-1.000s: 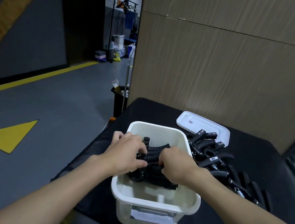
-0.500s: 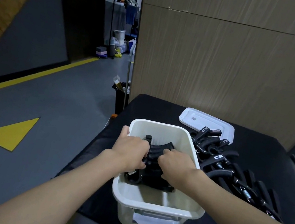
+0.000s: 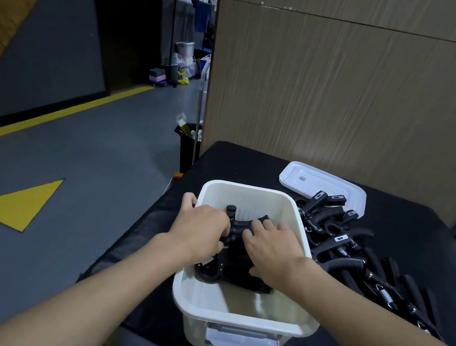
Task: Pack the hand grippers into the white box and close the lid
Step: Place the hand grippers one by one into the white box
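1. Both hands are down inside the white box (image 3: 241,317)! Left hand (image 3: 201,229) has its fingers curled over the left side of the black hand grippers (image 3: 235,262) bunched in there, with the thumb out by the box's left rim.
2. Right hand (image 3: 274,251) lies on top of the same bundle, fingers nearly straight and spread, pressing down. Its thumb sits low, and I can't tell whether it hooks underneath.
3. That box stands at the near left of the black table (image 3: 253,162), and the bundle sits in its middle, toward the left wall.
4. The lid (image 3: 311,178) is off, lying flat on the table, far and right of the box.
5. A pile of grippers (image 3: 341,247) sprawls just right of the box, a few resting on the lid's near edge, silver springs showing.
6. A wood-panel wall (image 3: 354,103) rises behind the table, and a yellow triangle (image 3: 17,202) marks the grey floor on the left.
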{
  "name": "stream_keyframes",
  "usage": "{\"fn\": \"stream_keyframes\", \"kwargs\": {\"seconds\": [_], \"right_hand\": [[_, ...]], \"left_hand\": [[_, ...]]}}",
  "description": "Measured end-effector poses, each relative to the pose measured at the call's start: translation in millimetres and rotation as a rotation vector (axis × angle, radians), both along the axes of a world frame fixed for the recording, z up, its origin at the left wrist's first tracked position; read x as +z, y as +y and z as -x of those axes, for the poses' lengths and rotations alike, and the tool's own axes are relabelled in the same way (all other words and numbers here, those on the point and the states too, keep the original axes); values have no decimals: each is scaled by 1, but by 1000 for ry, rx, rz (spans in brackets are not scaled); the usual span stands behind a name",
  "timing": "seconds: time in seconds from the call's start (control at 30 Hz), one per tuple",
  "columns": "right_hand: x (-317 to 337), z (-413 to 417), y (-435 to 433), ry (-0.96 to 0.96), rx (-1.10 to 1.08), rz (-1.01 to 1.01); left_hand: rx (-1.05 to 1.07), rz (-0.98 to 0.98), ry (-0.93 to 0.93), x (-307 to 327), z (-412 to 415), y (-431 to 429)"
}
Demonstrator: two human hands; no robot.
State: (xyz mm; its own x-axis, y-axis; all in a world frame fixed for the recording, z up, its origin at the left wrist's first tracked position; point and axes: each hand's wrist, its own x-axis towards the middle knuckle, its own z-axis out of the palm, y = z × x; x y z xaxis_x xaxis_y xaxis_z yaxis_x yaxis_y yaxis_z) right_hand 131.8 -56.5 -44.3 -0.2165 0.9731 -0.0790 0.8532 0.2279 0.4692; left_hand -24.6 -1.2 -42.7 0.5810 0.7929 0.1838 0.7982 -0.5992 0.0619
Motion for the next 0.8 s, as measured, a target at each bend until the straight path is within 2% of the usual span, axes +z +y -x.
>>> {"fn": "stream_keyframes", "kwargs": {"seconds": [0.37,0.6,0.8], "right_hand": [[-21,12,13,-231,61,9],[-27,10,9,-42,-33,64],[-26,17,15,-84,-146,77]], "left_hand": [[0,-45,16,-5,-1,3],[-26,-13,-6,-3,3,0],[-31,-2,26,0,3,-3]]}}
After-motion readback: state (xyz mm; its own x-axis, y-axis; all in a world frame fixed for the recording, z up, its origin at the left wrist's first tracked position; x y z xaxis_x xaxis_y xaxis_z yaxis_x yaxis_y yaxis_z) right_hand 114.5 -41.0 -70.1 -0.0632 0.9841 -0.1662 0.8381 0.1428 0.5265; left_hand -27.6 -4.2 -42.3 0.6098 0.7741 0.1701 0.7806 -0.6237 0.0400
